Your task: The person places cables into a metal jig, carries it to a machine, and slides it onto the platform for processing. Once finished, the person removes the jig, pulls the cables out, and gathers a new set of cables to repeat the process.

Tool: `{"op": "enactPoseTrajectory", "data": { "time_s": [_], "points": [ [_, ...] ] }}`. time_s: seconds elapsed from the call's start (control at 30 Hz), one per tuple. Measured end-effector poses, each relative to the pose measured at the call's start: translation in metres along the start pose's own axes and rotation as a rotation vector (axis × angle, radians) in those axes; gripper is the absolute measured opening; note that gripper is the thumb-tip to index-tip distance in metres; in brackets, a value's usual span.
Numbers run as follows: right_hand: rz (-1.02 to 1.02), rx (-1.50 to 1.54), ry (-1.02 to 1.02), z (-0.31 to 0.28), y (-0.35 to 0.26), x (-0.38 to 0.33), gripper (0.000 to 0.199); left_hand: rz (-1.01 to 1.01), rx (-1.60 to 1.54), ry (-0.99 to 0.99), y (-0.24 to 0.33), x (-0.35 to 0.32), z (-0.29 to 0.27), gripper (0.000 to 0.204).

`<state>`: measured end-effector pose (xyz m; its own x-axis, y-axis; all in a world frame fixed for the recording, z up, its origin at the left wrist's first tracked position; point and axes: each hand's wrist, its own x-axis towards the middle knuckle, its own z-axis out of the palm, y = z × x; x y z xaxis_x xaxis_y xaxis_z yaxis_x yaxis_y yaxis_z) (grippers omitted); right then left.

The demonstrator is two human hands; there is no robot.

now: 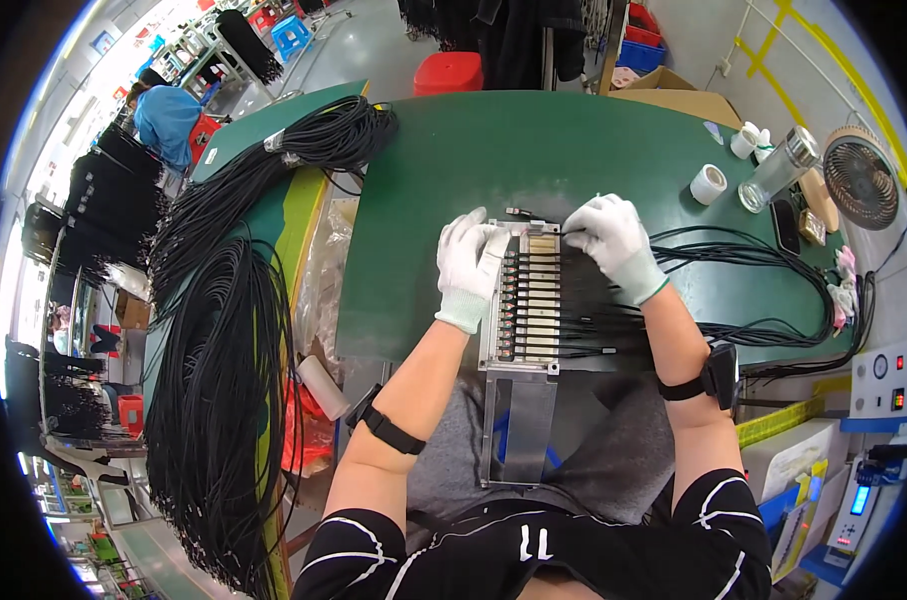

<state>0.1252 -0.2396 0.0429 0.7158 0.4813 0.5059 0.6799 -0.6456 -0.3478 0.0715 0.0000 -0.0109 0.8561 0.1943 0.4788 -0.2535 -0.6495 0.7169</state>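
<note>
A metal fixture (522,300) with a row of slots lies on the green table (534,150) in front of me, its lower plate reaching over my lap. Several black cables (584,322) lie in the slots and run off to the right. My left hand (467,262), in a white glove, rests on the fixture's left upper edge. The gloved fingers of my right hand (614,240) pinch the end of a black cable at the fixture's top slot. A small loose connector (519,212) lies just beyond the fixture.
Large bundles of black cables (224,330) hang at the left and across the table's far left corner. At the right stand a tape roll (709,184), a clear bottle (779,168), a small fan (862,178) and a control box (884,380). Another person (166,118) works far left.
</note>
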Motion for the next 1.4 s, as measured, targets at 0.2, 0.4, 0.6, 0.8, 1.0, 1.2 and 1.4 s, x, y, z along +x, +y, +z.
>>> {"op": "enactPoseTrajectory", "data": {
  "time_s": [0.2, 0.4, 0.6, 0.8, 1.0, 1.2, 1.4],
  "points": [
    [-0.138, 0.169, 0.011, 0.021, -0.042, 0.001, 0.019, 0.184, -0.046, -0.083, 0.013, 0.002, -0.005, 0.014],
    [-0.049, 0.161, -0.142, 0.016, -0.032, 0.003, 0.018, 0.13, -0.118, -0.095, 0.017, 0.001, -0.005, 0.012],
    [-0.196, 0.061, 0.026, 0.024, -0.045, 0.003, 0.016, 0.019, -0.22, -0.127, 0.011, -0.001, -0.003, 0.017],
    [-0.156, -0.042, 0.009, 0.009, -0.01, -0.004, 0.014, -0.045, -0.169, 0.012, 0.002, 0.005, -0.007, 0.019],
    [-0.052, 0.035, -0.054, 0.006, -0.003, -0.009, 0.009, 0.02, 0.063, 0.016, -0.006, 0.005, -0.005, 0.018],
    [-0.059, -0.069, -0.045, 0.009, 0.005, -0.012, 0.009, 0.023, 0.124, -0.074, -0.013, 0.003, -0.004, 0.026],
    [-0.074, -0.132, -0.092, 0.01, 0.004, -0.01, 0.01, 0.001, 0.172, -0.078, -0.016, 0.005, -0.004, 0.025]
  ]
}}
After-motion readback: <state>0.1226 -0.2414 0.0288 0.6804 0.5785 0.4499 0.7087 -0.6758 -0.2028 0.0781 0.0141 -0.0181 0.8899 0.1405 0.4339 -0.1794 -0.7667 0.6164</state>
